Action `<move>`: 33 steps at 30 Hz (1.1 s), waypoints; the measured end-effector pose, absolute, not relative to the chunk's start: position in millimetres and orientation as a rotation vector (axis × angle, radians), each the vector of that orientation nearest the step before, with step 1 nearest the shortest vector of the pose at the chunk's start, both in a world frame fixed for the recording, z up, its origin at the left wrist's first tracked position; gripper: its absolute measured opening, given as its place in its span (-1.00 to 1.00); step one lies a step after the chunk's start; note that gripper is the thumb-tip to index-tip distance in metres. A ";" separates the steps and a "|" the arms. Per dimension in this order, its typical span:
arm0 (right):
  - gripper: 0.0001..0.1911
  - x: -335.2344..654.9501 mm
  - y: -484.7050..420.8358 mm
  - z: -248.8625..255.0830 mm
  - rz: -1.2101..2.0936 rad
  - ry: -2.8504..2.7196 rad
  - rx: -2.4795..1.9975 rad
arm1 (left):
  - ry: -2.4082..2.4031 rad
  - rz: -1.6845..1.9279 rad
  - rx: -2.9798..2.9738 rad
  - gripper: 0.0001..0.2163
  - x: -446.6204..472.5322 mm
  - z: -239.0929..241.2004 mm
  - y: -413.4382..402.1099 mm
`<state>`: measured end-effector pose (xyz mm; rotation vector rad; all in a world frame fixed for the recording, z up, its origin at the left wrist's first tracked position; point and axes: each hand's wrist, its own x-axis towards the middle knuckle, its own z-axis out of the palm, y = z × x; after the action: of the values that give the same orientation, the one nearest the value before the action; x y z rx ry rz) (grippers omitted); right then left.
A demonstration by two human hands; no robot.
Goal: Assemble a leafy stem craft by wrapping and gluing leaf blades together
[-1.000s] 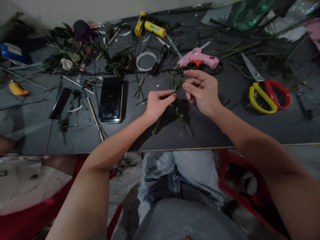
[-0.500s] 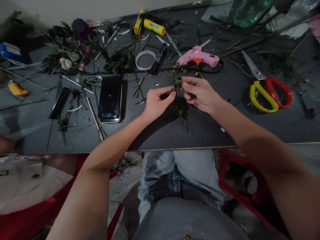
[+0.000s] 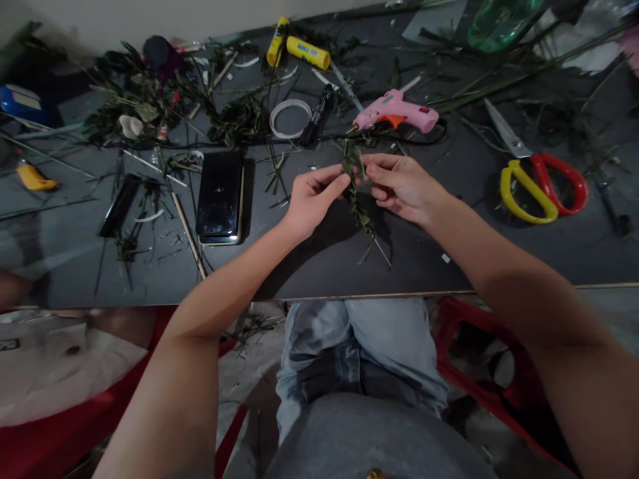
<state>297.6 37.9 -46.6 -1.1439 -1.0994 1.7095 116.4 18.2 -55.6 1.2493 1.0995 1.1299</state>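
Note:
My left hand [image 3: 312, 199] and my right hand [image 3: 399, 186] meet over the middle of the dark table [image 3: 324, 266]. Between them is a small leafy green sprig [image 3: 358, 209]. The left thumb and fingers pinch its upper part. The right fingertips pinch its top from the other side. The lower leaves and thin stem ends hang down toward the table edge. A pink glue gun [image 3: 397, 113] lies just beyond my hands.
A black phone [image 3: 219, 196] lies left of my hands. Yellow-and-red scissors [image 3: 542, 186] lie at the right. Cut stems, foliage [image 3: 150, 106], a white wire coil [image 3: 290, 118], yellow glue tubes [image 3: 307, 52] and a thin stick [image 3: 187, 229] litter the table.
Both hands have lifted the sprig slightly and turned it, so its leaves now hang longer below my fingers. The right hand's fingers have closed in on the top.

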 end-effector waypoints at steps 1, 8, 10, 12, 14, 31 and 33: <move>-0.78 297.4 37.9 -46.9 1.719 -1.092 -1.147 | 1.084 1.144 1.242 -0.85 116.6 -55.8 18.0; -0.82 300.9 36.4 -38.0 1.705 -1.210 -1.092 | 1.179 1.133 1.206 -0.87 119.6 -46.6 16.5; -0.84 304.3 38.1 -35.7 1.773 -1.218 -1.038 | 1.200 1.127 1.185 -0.87 119.9 -45.3 16.1; -0.85 307.7 41.4 -37.0 1.796 -1.234 -1.001 | 1.184 1.131 1.206 -0.88 119.2 -46.7 16.5; -0.84 310.1 45.1 -41.1 1.687 -1.314 -0.999 | 1.136 1.151 1.267 -0.88 117.1 -51.5 18.3; -0.65 295.4 14.9 -42.8 0.738 -1.855 -1.031 | 1.036 1.194 1.657 -0.65 117.6 -75.6 15.7; -0.59 296.0 16.3 -42.2 0.745 -1.851 -0.997 | 1.042 1.188 1.659 -0.66 116.4 -75.6 16.6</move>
<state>296.0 16.3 -42.2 -0.9970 -1.8511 0.7446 116.4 16.6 -75.6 1.6589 1.0419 1.1875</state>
